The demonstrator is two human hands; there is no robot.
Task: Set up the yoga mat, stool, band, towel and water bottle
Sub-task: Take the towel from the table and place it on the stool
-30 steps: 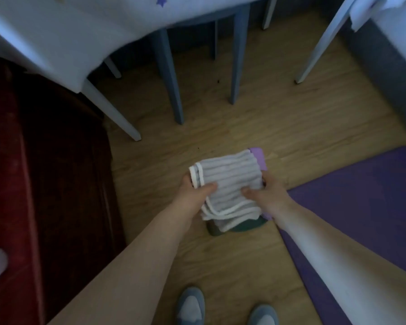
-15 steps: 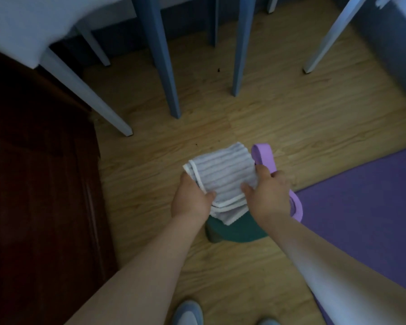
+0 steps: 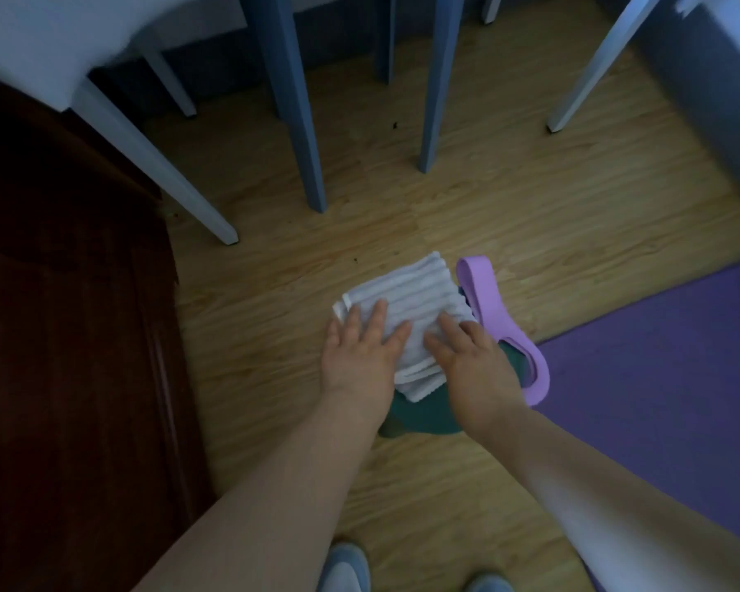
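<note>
A folded grey-and-white striped towel [image 3: 419, 296] lies on top of a low dark green stool [image 3: 424, 416] on the wooden floor. My left hand [image 3: 359, 356] and my right hand [image 3: 471, 365] rest flat on the towel's near half, fingers spread, palms down. A lilac band [image 3: 496, 309] drapes over the stool's right side, next to the towel. The purple yoga mat [image 3: 658, 361] is spread on the floor to the right, its corner by the stool. No water bottle is in view.
Blue chair legs [image 3: 300, 121] and white table legs [image 3: 154, 164] stand on the floor beyond the stool. A dark red wooden cabinet [image 3: 60, 335] fills the left side. My shoes [image 3: 347, 570] show at the bottom edge.
The towel came down from between my hands onto the stool. Both hands let go of its edges and now lie flat on top. The band slid into view on the right.
</note>
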